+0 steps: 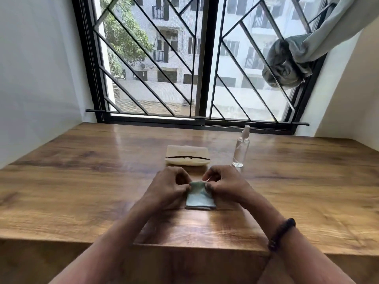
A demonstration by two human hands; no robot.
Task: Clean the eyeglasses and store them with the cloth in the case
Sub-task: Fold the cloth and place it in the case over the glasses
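Cloth (200,195) pinched in left hand (168,186) and right hand (223,184) grips, upper corners hidden by fingers.

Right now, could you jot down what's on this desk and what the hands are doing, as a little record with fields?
surface: wooden desk at a barred window
cloth: pale blue, folded, near desk edge, far edge pinched by both hands
left hand: gripping cloth's left corner
right hand: gripping cloth's right corner; dark bracelet on wrist
case: white, open, beyond the hands
glasses: dark frame lying in case
bottle: clear spray bottle, upright, right of case
stage: cloth not yet in case
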